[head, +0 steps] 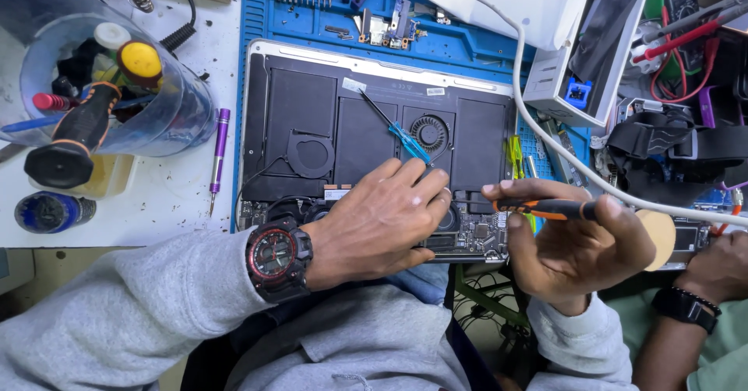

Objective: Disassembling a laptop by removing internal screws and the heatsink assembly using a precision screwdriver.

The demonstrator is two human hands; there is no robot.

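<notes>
Orange-and-black screwdriver (545,208) sits gripped in our right hand (573,247); our left hand (382,223) rests flat, fingers loose, on the opened silver laptop (312,126), a blue-handled screwdriver (401,134) just beyond its fingertips

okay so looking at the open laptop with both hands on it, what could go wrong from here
The blue-handled screwdriver lies loose on the laptop's internals, its tip near the fan; a nudge from the left hand could drag it across parts. The white cable runs right beside the right hand holding the orange-and-black screwdriver, so it might snag. The left hand also covers the circuit board, which could hide where the tip lands.
</notes>
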